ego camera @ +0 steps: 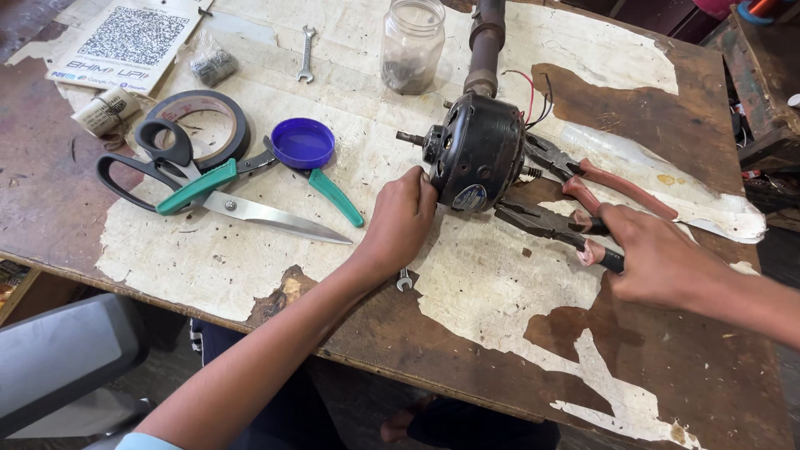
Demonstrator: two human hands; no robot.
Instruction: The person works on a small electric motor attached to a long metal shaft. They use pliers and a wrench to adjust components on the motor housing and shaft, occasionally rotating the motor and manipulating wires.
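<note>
Left of the motor, near the table's [500, 350] far left corner, lies a printed card [125, 42] with a square code pattern, and beside it a small paper-wrapped roll [107, 111]. Nearer the motor sits a roll of black tape [204, 125], with black-handled scissors [208, 196] and a teal-handled tool [275, 171] lying across each other, and a blue plastic lid [303, 142] next to them. Behind these, a small spanner [307, 54] and a glass jar [412, 43] holding dark small parts stand left of the motor's rusty pipe [486, 42].

The left hand [402, 218] presses against the motor's left face, fingers curled closed around its rim.

The motor [477, 152] is a round black casing, dusty and worn, lying on its side mid-table with a short shaft pointing left, vent slots on its face, a small oval label low down, and red and black wires at its back.

Right of the motor, the right hand [662, 258] grips the lower handle of red-handled pliers [554, 221], whose jaws seem to reach the motor's right side, though the contact is hard to make out. A second pair of red-handled pliers [600, 175] lies just behind.
</note>
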